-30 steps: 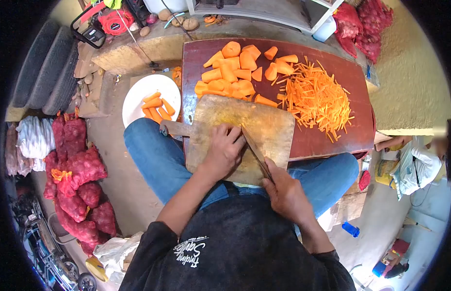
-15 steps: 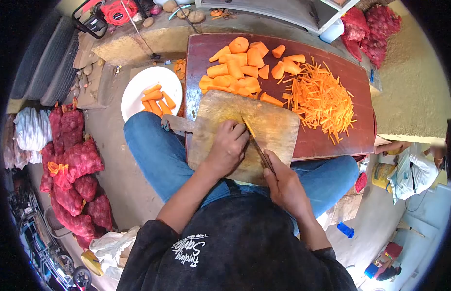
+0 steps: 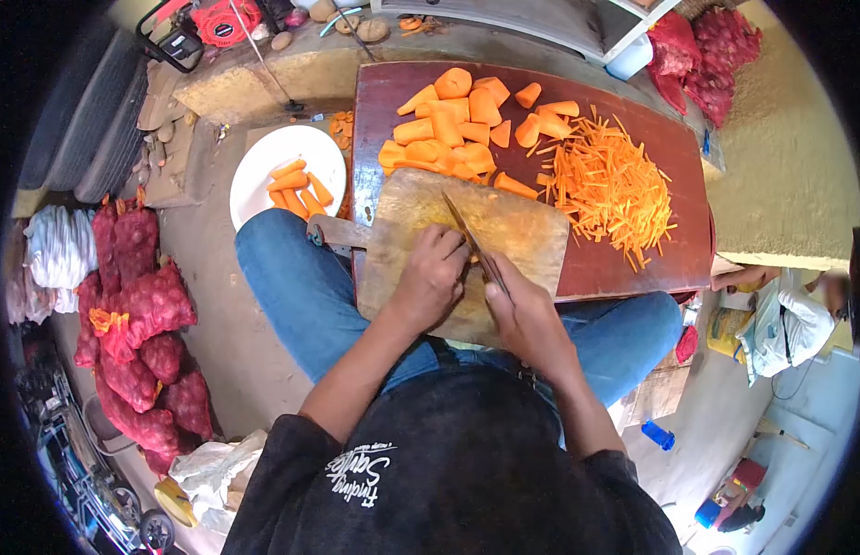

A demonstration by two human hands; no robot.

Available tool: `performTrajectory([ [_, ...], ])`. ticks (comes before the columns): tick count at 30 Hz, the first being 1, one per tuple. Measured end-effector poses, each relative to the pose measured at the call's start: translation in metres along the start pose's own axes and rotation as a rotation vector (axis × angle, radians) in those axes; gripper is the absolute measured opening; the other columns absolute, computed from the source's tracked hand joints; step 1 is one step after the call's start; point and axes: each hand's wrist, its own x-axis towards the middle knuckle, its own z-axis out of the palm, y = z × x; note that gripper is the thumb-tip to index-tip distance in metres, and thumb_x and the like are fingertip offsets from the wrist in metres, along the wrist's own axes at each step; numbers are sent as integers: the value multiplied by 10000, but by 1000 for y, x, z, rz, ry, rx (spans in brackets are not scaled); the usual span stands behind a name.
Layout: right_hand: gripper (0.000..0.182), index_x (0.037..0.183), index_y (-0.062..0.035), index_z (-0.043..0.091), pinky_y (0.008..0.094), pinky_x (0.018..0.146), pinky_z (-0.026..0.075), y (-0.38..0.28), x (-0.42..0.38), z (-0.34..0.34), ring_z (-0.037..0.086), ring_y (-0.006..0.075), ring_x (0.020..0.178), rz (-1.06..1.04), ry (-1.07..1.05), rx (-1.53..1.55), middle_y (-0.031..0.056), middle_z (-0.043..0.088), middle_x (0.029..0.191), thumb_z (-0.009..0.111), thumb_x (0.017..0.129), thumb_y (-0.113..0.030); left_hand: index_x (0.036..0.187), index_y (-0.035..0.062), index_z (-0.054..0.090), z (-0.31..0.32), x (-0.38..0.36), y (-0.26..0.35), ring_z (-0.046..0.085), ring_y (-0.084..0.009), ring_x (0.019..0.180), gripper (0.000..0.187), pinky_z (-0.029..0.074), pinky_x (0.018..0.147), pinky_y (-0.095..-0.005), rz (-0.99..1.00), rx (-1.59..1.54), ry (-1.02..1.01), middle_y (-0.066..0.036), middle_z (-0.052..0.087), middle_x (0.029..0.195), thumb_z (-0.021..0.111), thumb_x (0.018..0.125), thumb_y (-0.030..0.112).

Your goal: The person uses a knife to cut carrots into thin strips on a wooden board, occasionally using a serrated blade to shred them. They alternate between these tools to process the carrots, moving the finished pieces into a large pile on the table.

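Observation:
A worn wooden cutting board (image 3: 527,231) lies across my lap and against the edge of the table. My right hand (image 3: 527,314) is closed around the handle of a knife (image 3: 464,222), its blade pointing up and left. Close beside the blade, my left hand (image 3: 432,277) presses its curled fingers down on the board. A small orange bit of carrot (image 3: 473,260) shows at its fingertips; the rest is hidden under the hand. Beyond the board sit thick peeled carrot chunks (image 3: 446,125), with a heap of thin carrot strips (image 3: 610,190) to their right.
The dark red table (image 3: 684,250) carries the carrots. A white bowl (image 3: 250,180) with several carrot pieces stands at the left. Red mesh sacks (image 3: 139,421) line the left floor. Another person (image 3: 786,324) is at the far right.
My right hand and the knife have moved up and left, and the blade sits closer to my left hand. The orange strip along the blade no longer shows.

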Motion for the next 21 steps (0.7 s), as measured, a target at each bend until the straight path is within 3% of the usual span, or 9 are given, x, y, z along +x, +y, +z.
performTrajectory([
  [7,479,1565,-36,522,582,967,558,-13,-26,-6,665,579,1199,48,-6,41,369,703,1231,595,1093,-73,1022,-53,719,1,-2,1,603,-415,1068,347,533,966,-504,-37,-20,46,-187,628,1055,741,676,-57],
  [21,461,1558,-26,535,537,1025,556,-5,-3,3,668,552,1250,-49,16,-3,354,704,1282,603,1108,-96,988,-26,762,3,-2,-2,619,-385,1131,256,485,1000,-520,-62,44,95,-147,662,1051,760,734,4],
])
